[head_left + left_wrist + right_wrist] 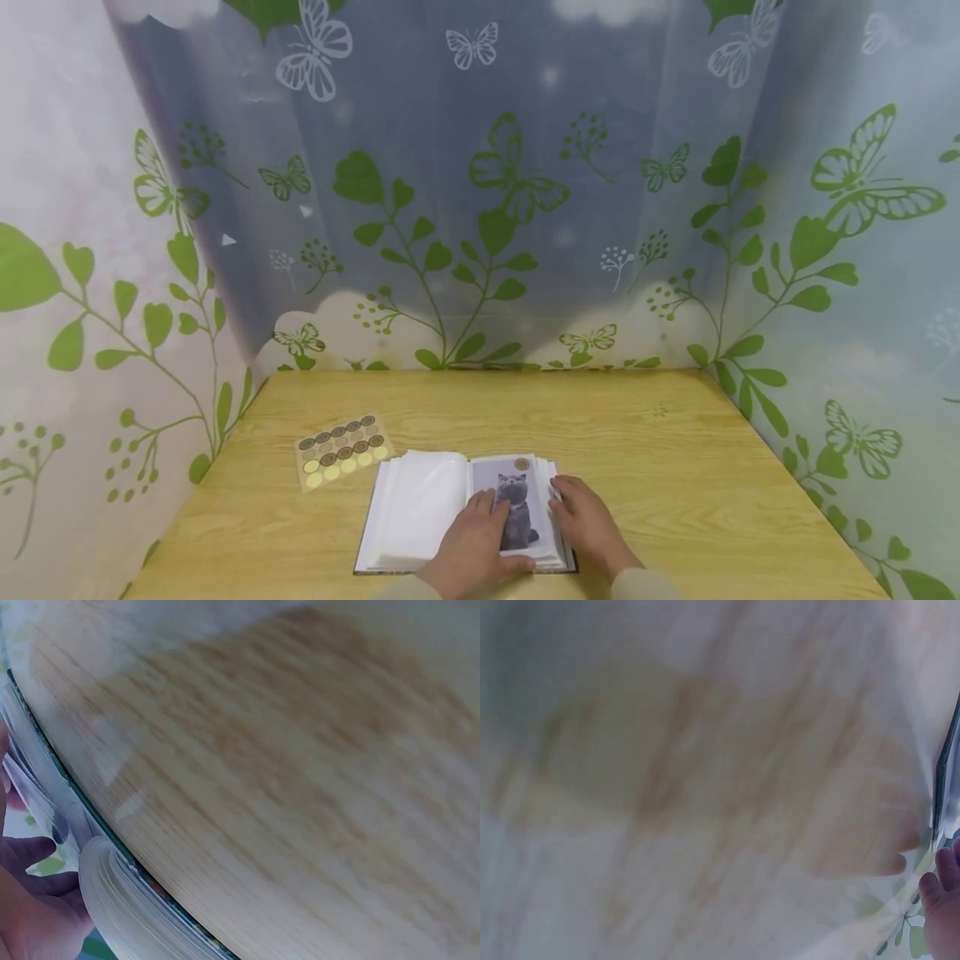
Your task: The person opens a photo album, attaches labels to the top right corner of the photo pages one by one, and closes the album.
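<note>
An open photo album (423, 508) with clear sleeve pages lies on the table in the head view. Its right page bears a picture of a sitting grey cat (514, 525), with a round brown sticker (522, 463) near the top corner. My left hand (472, 546) rests on that page with its fingers spread over the picture's left part. At the album's right edge, my right hand (588, 521) touches the page side with its fingertips. The left wrist view shows the album's thick stack of pages (127, 907) beside the left hand (41, 907). Only part of the right hand (946, 900) shows in the right wrist view.
A sheet of round stickers (345, 450) in brown, dark and yellow lies left of and behind the album. The wooden table (675, 450) is bordered by curtains (420, 275) printed with leaves and butterflies at the back and both sides.
</note>
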The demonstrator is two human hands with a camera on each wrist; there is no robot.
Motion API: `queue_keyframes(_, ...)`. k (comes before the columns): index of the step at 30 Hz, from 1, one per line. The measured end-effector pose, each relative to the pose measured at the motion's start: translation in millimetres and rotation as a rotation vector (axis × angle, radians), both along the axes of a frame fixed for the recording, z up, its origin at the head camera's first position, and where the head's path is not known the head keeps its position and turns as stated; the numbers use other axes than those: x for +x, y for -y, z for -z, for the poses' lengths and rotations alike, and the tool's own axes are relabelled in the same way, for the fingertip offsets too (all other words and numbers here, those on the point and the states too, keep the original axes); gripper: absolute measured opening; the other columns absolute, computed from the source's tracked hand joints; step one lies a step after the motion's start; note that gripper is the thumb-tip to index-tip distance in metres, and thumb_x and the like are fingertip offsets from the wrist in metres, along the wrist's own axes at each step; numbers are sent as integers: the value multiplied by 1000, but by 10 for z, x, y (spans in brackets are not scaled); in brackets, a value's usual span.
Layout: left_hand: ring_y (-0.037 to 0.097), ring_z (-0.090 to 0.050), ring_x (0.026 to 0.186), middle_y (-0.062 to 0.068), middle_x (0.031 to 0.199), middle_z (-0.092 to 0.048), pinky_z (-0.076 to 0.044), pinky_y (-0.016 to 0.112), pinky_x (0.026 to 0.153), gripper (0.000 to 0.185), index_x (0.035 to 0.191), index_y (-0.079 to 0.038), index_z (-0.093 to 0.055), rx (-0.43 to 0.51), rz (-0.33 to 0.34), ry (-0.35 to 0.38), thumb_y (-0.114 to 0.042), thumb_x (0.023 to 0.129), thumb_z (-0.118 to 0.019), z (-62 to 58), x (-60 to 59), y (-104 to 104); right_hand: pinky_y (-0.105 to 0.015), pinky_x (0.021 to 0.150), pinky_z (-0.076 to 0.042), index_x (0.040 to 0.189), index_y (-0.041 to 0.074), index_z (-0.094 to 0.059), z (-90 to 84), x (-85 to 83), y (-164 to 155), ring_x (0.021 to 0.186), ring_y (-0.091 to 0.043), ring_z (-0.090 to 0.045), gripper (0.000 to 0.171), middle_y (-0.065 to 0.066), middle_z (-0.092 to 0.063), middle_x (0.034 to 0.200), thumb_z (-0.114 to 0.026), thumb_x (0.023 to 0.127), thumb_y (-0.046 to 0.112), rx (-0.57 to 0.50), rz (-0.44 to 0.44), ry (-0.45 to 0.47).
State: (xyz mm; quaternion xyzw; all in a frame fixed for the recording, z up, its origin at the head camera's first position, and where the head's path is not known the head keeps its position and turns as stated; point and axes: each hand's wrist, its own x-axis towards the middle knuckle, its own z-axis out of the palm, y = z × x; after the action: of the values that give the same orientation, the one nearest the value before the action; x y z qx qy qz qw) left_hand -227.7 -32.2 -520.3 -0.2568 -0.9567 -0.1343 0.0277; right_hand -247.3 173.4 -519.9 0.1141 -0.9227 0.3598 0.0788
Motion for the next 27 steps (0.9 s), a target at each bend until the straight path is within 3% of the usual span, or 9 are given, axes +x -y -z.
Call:
queue_keyframes(12,28,-52,126,16,134,-54,-50,41,97,81,132,-3,-59,64,-9,106,-67,84,-63,-65,4,40,-57,104,-40,126,-8,-61,10,57,-12,120,-44,-55,34,-25,-59,127,-62,94,7,8,-31,13)
queue_keyframes(22,23,-58,118,12,126,-60,-52,36,94,71,127,-3,-63,58,23,63,-62,88,-63,-112,12,64,-56,104,-41,123,-7,-63,50,66,38,121,-43,-55,34,-23,-59,127,-64,90,2,66,-45,15)
queue_keyframes(27,21,-61,111,9,118,-63,-53,35,91,67,123,-4,-66,77,39,18,-62,90,-61,-119,19,90,-55,102,-43,119,-6,-66,85,72,45,119,-42,-57,31,-22,-61,125,-67,89,2,97,-49,-31)
